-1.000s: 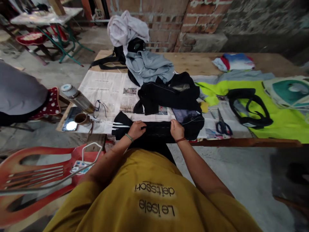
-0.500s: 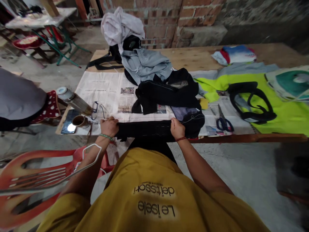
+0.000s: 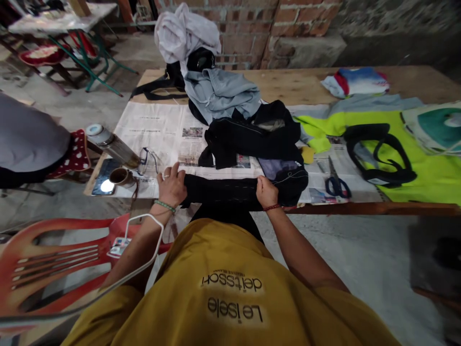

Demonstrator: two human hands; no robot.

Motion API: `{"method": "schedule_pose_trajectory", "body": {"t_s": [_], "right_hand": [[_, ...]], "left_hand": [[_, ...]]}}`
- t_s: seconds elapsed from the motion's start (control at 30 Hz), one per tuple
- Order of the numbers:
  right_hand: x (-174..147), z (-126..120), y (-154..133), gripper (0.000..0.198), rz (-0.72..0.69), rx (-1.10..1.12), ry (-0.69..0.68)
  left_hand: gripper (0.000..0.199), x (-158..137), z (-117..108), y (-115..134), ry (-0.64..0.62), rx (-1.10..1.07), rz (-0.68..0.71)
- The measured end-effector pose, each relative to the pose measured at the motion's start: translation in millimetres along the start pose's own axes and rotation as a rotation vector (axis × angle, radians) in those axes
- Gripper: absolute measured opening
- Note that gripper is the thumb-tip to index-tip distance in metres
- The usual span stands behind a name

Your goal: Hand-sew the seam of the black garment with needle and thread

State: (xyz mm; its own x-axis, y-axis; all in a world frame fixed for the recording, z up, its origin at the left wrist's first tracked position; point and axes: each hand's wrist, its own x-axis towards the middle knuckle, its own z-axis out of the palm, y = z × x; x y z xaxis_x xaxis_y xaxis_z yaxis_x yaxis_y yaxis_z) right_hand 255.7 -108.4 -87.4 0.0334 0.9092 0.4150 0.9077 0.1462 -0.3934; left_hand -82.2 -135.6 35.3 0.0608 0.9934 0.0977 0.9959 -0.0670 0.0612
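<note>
A strip of a black garment (image 3: 223, 190) with pale stitch marks lies along the table's front edge, close to my body. My right hand (image 3: 267, 192) is closed on it near the garment's bunched right side. At the left end of the strip is my left hand (image 3: 172, 187), its fingers raised and spread apart, its thumb side touching the cloth. The thumb itself is mostly hidden. More of the black cloth (image 3: 252, 139) is heaped behind the strip, with a loose pale thread on its right.
Scissors (image 3: 335, 182), a black band (image 3: 382, 154) and an iron (image 3: 441, 122) sit to the right. Glasses (image 3: 147, 161), a bottle (image 3: 113, 146), a cup (image 3: 122, 178) and a phone (image 3: 103, 180) are at left. A red chair (image 3: 61, 226) stands below; a seated person (image 3: 29, 134) is beyond.
My left hand has loosened from a closed grip, lifting and spreading its fingers, and has shifted slightly right along with the strip's end. My right hand stays closed on the cloth.
</note>
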Motion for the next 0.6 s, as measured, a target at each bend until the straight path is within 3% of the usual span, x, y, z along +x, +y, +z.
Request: {"method": "schedule_pose_trajectory", "body": {"t_s": [0.07, 0.13, 0.23, 0.3, 0.47, 0.6], "right_hand": [[-0.4, 0.7, 0.5, 0.043, -0.001, 0.008, 0.001], [-1.0, 1.6, 1.5, 0.043, 0.002, 0.018, 0.006], [-1.9, 2.7, 3.4, 0.043, 0.023, 0.033, 0.029], [-2.4, 2.9, 4.3, 0.043, 0.032, 0.045, 0.039], [-3.0, 2.7, 4.9, 0.042, 0.041, 0.076, 0.032], [-3.7, 3.9, 5.8, 0.043, 0.049, 0.074, 0.054]], "left_hand": [[0.041, 7.3, 8.7, 12.7, 0.09, -0.088, 0.039], [0.039, 16.8, 22.0, 27.1, 0.108, -0.225, 0.166], [0.041, 32.1, 43.4, 50.9, 0.023, -0.411, 0.372], [0.046, 41.2, 54.4, 65.9, -0.072, -0.456, 0.437], [0.051, 57.7, 68.8, 87.0, -0.232, -0.434, 0.486], [0.035, 66.3, 71.9, 85.2, -0.275, -0.345, 0.528]]}}
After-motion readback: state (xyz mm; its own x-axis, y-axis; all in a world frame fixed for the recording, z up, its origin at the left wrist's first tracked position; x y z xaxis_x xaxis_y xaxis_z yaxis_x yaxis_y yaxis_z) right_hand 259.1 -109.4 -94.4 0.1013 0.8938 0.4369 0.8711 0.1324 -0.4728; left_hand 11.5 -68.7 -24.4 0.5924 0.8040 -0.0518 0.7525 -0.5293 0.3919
